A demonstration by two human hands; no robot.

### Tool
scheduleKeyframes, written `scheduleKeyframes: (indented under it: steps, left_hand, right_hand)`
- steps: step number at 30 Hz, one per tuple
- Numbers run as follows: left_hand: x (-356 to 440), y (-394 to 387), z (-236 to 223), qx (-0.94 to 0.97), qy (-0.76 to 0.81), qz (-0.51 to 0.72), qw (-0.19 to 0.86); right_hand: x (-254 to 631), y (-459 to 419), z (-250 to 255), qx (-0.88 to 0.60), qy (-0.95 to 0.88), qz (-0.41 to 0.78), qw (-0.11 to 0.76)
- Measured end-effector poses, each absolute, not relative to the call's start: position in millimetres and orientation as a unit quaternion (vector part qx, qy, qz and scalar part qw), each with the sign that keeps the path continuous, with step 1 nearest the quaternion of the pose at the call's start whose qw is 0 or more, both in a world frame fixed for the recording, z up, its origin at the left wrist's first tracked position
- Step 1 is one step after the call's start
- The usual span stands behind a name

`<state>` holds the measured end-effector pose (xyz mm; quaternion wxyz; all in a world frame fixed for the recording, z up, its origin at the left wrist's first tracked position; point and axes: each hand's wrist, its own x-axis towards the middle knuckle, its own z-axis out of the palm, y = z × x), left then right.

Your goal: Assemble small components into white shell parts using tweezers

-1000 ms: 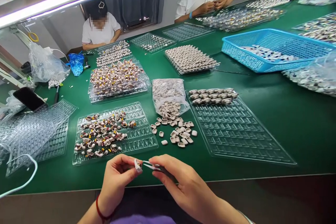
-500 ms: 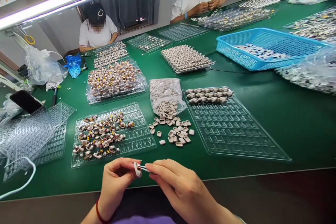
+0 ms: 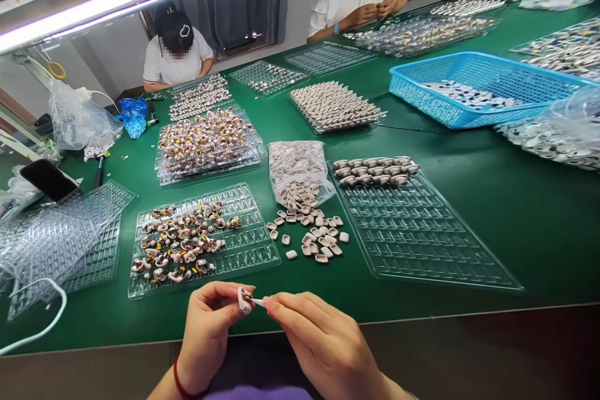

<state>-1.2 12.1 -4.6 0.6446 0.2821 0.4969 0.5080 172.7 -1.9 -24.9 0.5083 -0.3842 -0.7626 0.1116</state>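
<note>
Between thumb and fingers, my left hand (image 3: 210, 319) pinches a small off-white earphone part (image 3: 243, 300) with yellow and dark innards showing. My right hand (image 3: 323, 337) is closed on slim metal tweezers (image 3: 257, 302), whose tips reach the open side of that part. Both hands are over the table's front edge. Just beyond my left hand lies a clear tray (image 3: 255, 244) partly filled with similar open parts (image 3: 187, 244). Loose beige shells (image 3: 321, 240) are scattered ahead of my right hand, spilling from a plastic bag (image 3: 297, 162).
At the right, a clear tray (image 3: 431, 237) holds a few rows of closed beige pieces (image 3: 375, 170). Filled trays (image 3: 206, 137) are stacked behind. A blue basket (image 3: 440, 109) stands at the right back. Empty trays (image 3: 60, 250) and a phone (image 3: 47, 179) lie left. Two people sit across the table.
The tweezers' prongs, spread apart before, now look closed together at the part. My right hand has shifted slightly, and the part has turned a little to show more of its innards.
</note>
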Motion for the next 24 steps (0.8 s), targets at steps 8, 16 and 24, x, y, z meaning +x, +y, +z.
scheduleKeyframes:
  steps: [8, 16, 24]
  left_hand:
    - [-5.3, 14.5, -7.3, 0.290, 0.499, 0.508, 0.639]
    - [-7.1, 18.4, -7.5, 0.305, 0.513, 0.503, 0.625]
    - [-6.8, 19.0, -8.2, 0.312, 0.519, 0.501, 0.618]
  right_hand:
    - [186.6, 5.9, -25.4, -0.378, -0.800, 0.158, 0.438]
    - [221.4, 61.6, -48.3, -0.564, -0.774, 0.182, 0.224]
    - [216.5, 71.6, -44.7, -0.560, -0.780, 0.205, 0.192]
